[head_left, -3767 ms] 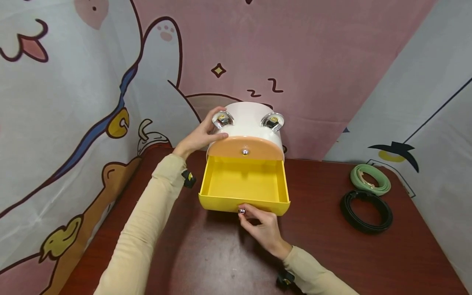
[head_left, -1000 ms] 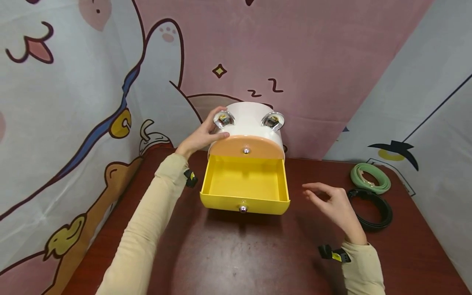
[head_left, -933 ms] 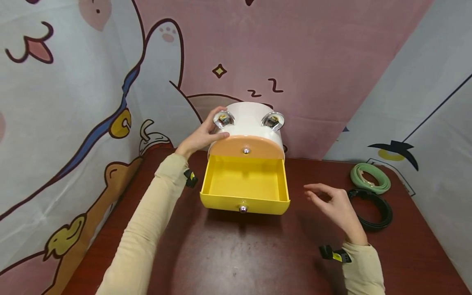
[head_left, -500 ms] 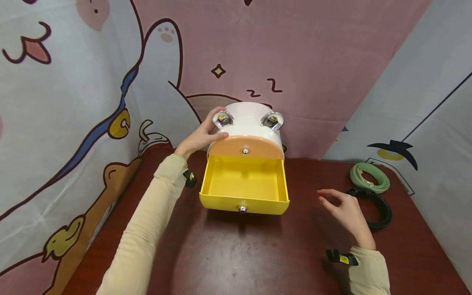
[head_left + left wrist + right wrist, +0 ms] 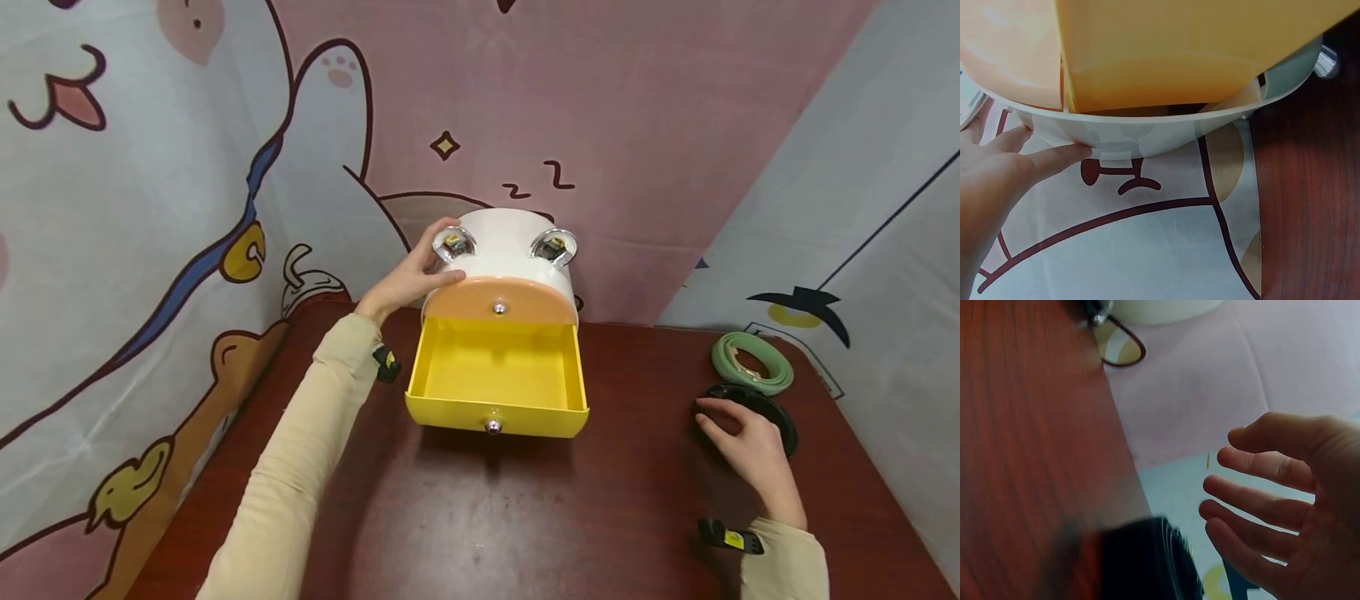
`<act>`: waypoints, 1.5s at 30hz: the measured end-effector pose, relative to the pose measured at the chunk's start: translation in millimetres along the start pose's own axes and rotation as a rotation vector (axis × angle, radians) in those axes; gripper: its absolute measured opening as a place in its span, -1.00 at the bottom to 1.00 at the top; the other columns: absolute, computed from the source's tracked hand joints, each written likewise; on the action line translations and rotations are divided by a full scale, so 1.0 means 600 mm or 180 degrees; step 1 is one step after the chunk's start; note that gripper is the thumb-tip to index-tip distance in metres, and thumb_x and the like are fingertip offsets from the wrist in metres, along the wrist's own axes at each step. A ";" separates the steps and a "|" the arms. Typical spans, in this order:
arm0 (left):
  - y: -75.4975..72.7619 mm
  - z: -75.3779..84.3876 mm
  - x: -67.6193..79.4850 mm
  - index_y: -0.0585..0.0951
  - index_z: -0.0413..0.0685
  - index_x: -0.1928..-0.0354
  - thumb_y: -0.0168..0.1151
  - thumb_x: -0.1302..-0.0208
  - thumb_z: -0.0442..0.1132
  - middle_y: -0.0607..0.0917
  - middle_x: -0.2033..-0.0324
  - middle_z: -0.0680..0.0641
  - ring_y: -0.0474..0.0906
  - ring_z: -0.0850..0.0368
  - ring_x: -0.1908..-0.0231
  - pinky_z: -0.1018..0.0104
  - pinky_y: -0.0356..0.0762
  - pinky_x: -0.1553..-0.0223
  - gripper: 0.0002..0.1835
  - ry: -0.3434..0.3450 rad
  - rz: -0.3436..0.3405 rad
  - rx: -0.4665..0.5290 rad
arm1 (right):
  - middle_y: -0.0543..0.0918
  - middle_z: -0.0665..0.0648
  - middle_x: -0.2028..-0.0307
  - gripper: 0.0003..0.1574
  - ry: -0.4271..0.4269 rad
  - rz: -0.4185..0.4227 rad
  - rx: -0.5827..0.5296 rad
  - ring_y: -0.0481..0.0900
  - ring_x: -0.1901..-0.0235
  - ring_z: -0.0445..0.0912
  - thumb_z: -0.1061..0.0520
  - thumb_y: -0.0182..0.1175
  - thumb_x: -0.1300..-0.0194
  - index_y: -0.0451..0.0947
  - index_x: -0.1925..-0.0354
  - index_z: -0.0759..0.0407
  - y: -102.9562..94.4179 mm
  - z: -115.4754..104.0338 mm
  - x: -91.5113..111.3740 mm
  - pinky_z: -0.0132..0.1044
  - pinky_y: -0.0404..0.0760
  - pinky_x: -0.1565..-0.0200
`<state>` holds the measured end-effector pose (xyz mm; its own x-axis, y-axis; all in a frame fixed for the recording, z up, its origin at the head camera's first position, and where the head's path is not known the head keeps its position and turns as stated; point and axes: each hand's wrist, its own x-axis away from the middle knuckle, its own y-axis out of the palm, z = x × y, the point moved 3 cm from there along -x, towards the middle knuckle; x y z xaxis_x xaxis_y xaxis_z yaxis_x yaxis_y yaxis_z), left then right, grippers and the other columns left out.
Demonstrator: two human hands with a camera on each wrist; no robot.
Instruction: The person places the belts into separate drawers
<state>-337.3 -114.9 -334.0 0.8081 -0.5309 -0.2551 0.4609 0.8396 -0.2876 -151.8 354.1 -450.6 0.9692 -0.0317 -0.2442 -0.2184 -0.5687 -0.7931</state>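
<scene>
A white desktop drawer box point(image 5: 504, 237) with chrome eye-like knobs stands at the back of the table. Its peach upper drawer point(image 5: 532, 302) is closed, while the yellow lower drawer point(image 5: 495, 367) is pulled out with nothing inside. My left hand point(image 5: 408, 275) rests on the box's left side; in the left wrist view its spread fingers touch the white shell point(image 5: 1141, 134). Over the coiled black belt point(image 5: 784, 425) hovers my right hand point(image 5: 753, 450), holding nothing. In the right wrist view its fingers are loosely bent beside the blurred belt point(image 5: 1147, 559).
A coiled green belt point(image 5: 780, 375) lies just behind the black one, at the table's right. The dark red table point(image 5: 480, 525) meets printed cloth walls point(image 5: 615, 150) at the back and sides. A small chrome knob point(image 5: 492, 427) sticks out from the yellow drawer's front.
After letting go of the yellow drawer's knob, my right hand has moved right to the black belt. My left hand and the drawer box stay in place.
</scene>
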 end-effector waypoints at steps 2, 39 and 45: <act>0.000 0.000 0.000 0.03 0.27 -0.45 0.25 -0.30 -0.37 0.35 -0.27 -0.11 0.43 0.01 -0.10 0.18 0.35 -0.15 -0.17 -0.0022 0.0010 0.0003 | 0.52 0.48 -0.05 -0.57 0.0066 0.0032 -0.0038 0.41 -0.03 0.40 0.07 0.19 -0.37 0.55 -0.09 0.32 -0.002 0.013 0.007 0.28 0.35 0.11; -0.001 -0.003 -0.005 0.03 0.22 -0.44 0.22 -0.31 -0.41 0.32 -0.30 -0.13 0.37 0.03 -0.17 0.19 0.31 -0.19 -0.18 0.0073 -0.0041 0.0093 | -0.25 0.43 -0.46 -0.09 0.1816 0.0567 -0.0760 -0.25 -0.42 0.29 -0.01 -0.12 -0.48 -0.35 -0.50 0.28 0.025 0.167 0.048 0.16 -0.16 -0.34; -0.002 -0.003 -0.004 0.02 0.23 -0.44 0.22 -0.31 -0.41 0.33 -0.28 -0.18 0.41 0.00 -0.12 0.18 0.33 -0.16 -0.18 0.0053 -0.0036 0.0077 | -0.20 0.34 -0.47 -0.10 0.1874 0.0464 -0.1041 -0.21 -0.42 0.25 -0.06 -0.11 -0.46 -0.31 -0.53 0.09 0.028 0.169 0.045 0.17 -0.13 -0.33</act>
<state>-340.5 -115.0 -334.8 0.7967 -0.5420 -0.2673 0.4787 0.8360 -0.2683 -140.8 426.8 -526.9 0.8531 -0.5153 0.0818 -0.3952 -0.7407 -0.5433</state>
